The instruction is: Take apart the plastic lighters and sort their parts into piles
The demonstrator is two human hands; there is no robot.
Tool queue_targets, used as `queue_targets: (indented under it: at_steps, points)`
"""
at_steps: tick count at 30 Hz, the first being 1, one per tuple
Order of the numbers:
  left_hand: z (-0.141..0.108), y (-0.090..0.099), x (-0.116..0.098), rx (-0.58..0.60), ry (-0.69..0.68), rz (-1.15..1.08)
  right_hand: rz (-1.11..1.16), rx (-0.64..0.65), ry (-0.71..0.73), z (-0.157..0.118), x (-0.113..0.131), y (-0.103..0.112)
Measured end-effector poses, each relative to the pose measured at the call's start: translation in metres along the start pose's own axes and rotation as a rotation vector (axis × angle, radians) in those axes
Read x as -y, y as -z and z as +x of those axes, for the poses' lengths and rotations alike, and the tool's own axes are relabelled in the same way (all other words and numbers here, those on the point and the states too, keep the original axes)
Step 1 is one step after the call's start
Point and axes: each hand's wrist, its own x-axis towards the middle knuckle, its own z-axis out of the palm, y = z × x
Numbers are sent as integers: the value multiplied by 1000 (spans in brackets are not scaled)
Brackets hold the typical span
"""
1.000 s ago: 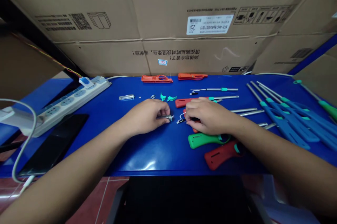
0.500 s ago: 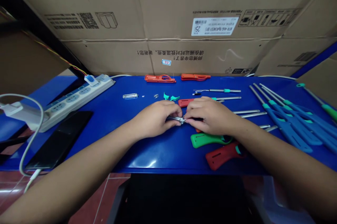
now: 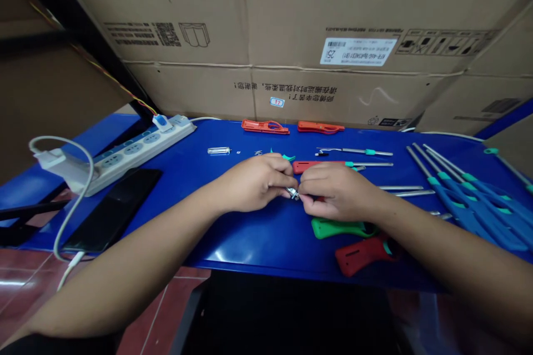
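Left hand (image 3: pixel 262 183) pinches small silvery fitting (image 3: pixel 292 193) above counter (image 3: pixel 250 241), right hand (image 3: pixel 339 191) bunched at its end, hold unclear; uneven fingertip pressure could spring it loose toward green lighter handle (image 3: pixel 338 228).

Behind the blue desk (image 3: pixel 241 244) stands a brown cardboard carton (image 3: pixel 287 44) with upside-down black print. Dark metal framing (image 3: pixel 100 44) rises left of the desk; below it lies reddish tile flooring (image 3: pixel 154 310); light glints off its surface.
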Motion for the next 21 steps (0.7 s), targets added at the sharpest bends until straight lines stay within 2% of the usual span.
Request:
queue_targets:
  at_steps: [4, 6, 9, 12, 14, 16, 18, 21]
  points:
    - [-8, 22, 13, -13, -10, 23, -116, 4, -15, 27, -31, 14]
    - [-18, 36, 29, -81, 94, 107, -107, 109, -55, 44, -52, 18]
    - [-43, 59, 68, -229, 446, 306, -159, 250, -62, 76, -71, 8]
    - [-71, 75, 105, -202, 862, 391, -238, 366, -49, 109, -70, -23]
    - [-83, 78, 121, -151, 1044, 306, -253, 430, -51, 128, -65, -46]
    - [-88, 76, 128, -115, 1093, 251, -256, 434, -65, 142, -62, -63]
    - [-87, 72, 130, -86, 1080, 226, -260, 417, -82, 149, -62, -70]
    - [-83, 67, 129, -39, 1067, 181, -215, 433, -57, 146, -68, -58]
